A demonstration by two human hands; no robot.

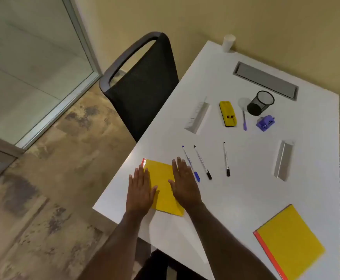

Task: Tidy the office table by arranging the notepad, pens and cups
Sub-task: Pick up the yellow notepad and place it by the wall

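Both hands, left [139,190] and right [185,182], lie flat on the notepad [162,184], three pens [202,162] apparently just beside.

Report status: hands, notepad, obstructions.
Left hand and right hand flat, fingers straight, on yellow notepad. Blue-capped pen lies beside right hand. Mesh pen cup empty.

Even, warm indoor light, fairly bright. Soft glare on the white table [246,199], faint shadows under the hands. Overall slightly soft and compressed; wide-angle bending at the edges, frame tilted.
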